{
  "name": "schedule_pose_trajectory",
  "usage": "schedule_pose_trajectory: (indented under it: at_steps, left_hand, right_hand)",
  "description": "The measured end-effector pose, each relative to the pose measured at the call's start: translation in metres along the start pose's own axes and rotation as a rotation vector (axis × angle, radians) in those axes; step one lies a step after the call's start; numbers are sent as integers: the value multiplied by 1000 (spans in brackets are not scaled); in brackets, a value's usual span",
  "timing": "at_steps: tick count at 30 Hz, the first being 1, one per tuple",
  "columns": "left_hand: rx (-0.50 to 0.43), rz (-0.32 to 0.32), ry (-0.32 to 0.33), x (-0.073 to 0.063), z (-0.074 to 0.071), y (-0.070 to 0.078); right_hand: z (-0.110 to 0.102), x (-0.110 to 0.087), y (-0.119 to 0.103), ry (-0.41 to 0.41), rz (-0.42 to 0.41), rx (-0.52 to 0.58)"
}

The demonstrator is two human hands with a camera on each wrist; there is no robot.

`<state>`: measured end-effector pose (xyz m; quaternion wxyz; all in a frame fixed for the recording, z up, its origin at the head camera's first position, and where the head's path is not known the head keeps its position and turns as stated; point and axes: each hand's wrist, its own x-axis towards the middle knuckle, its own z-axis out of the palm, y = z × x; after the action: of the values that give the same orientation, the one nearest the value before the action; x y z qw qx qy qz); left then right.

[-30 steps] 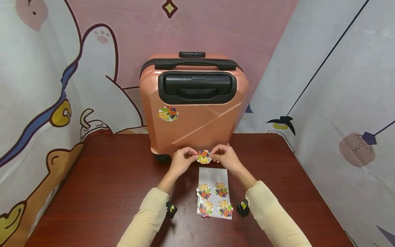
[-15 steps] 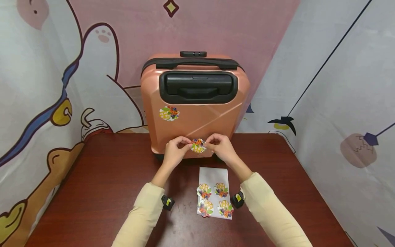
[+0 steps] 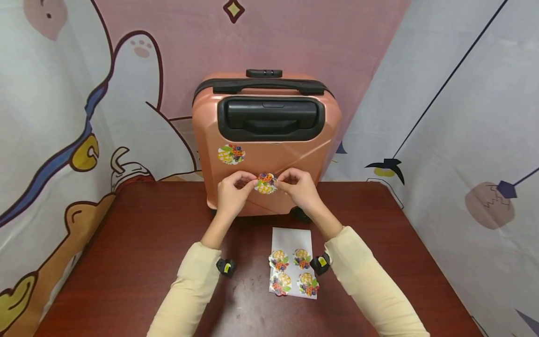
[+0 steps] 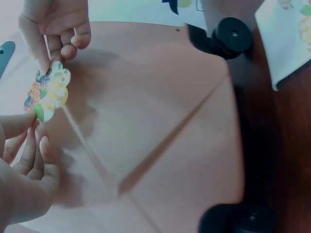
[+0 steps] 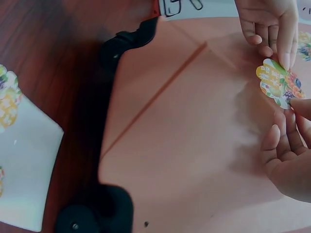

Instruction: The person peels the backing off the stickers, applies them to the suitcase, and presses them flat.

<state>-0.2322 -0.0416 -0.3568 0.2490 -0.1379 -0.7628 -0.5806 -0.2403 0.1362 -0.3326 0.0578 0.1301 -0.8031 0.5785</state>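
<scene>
Brown tabletop (image 3: 151, 262): 1 suitcase (image 3: 265, 157), 4 stickers (image 3: 280, 283) on 1 sheet (image 3: 291, 238), 2 hands (image 3: 230, 194) (image 3: 301, 192), fingertips (image 4: 40, 60) pinched on 1 scalloped sticker (image 3: 265, 184)

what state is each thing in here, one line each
Held sticker, off the sheet, contact with suitcase unclear
Left hand, pinching one edge of the held sticker
Right hand, pinching the opposite edge
Suitcase, closed, standing upright on the table
Pull handle, pushed in
Upper-left sticker, on the suitcase's face
Sheet, lying on the table, bearing four stickers
</scene>
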Motion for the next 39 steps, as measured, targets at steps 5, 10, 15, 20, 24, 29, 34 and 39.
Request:
schedule_pose_trajectory:
  at_steps: [5, 10, 15, 20, 24, 29, 34, 39]
  left_hand:
    - [-1, 23, 56, 5, -3, 10]
    - [17, 60, 107, 11, -5, 18]
    - [53, 108, 142, 16, -7, 24]
    - [94, 128, 158, 19, -7, 29]
    - [107, 140, 169, 21, -7, 33]
    - [129, 161, 185, 25, -7, 38]
    - [137, 160, 204, 27, -7, 42]
    - [166, 157, 218, 29, -6, 44]
  right_hand:
    - [3, 3, -10, 34, -17, 23]
    - [4, 8, -20, 55, -43, 33]
    - [5, 11, -27, 76, -87, 54]
    - [6, 12, -33, 110, -115, 61]
    - [6, 13, -37, 148, -136, 37]
    - [6, 14, -41, 196, -164, 8]
    - [7, 15, -45, 239, -184, -16]
    - [9, 17, -48, 280, -198, -53]
